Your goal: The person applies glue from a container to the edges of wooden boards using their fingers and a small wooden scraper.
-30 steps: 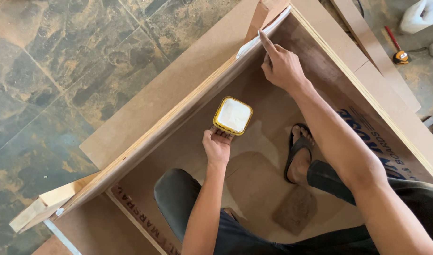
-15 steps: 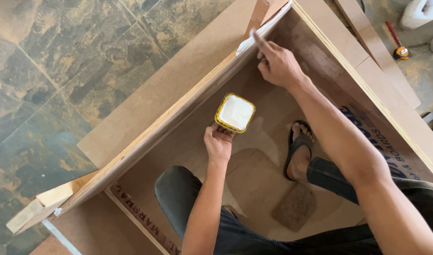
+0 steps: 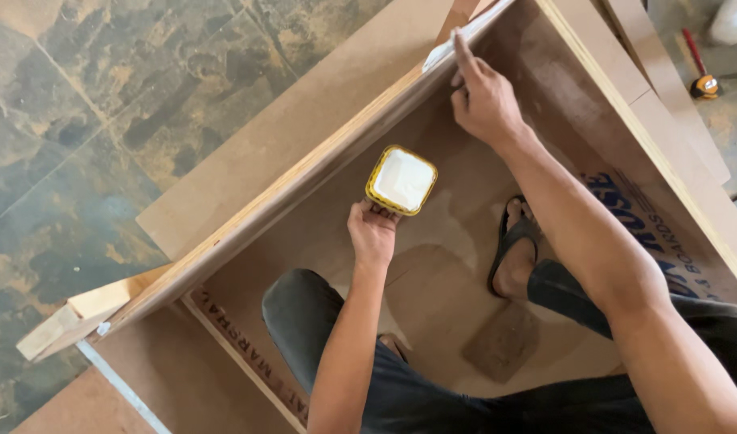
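Note:
My left hand [image 3: 373,233] grips a square yellow tub [image 3: 401,180] filled with white glue, held low inside a plywood box frame. My right hand [image 3: 483,95] reaches to the far upper corner, its forefinger stretched along the top edge of the long plywood side panel [image 3: 288,193], where a white smear of glue [image 3: 438,55] lies. The other fingers are curled loosely and hold nothing.
I stand inside the frame; my sandalled foot [image 3: 513,249] rests on the board floor. A second plywood panel [image 3: 626,112] forms the right side. A tape measure [image 3: 704,84] lies far right. A wooden batten [image 3: 79,313] sticks out lower left, over tiled floor [image 3: 79,137].
My right forefinger has slid a little along the panel's top edge at the corner, spreading the white glue. The tub in my left hand has stayed almost in place.

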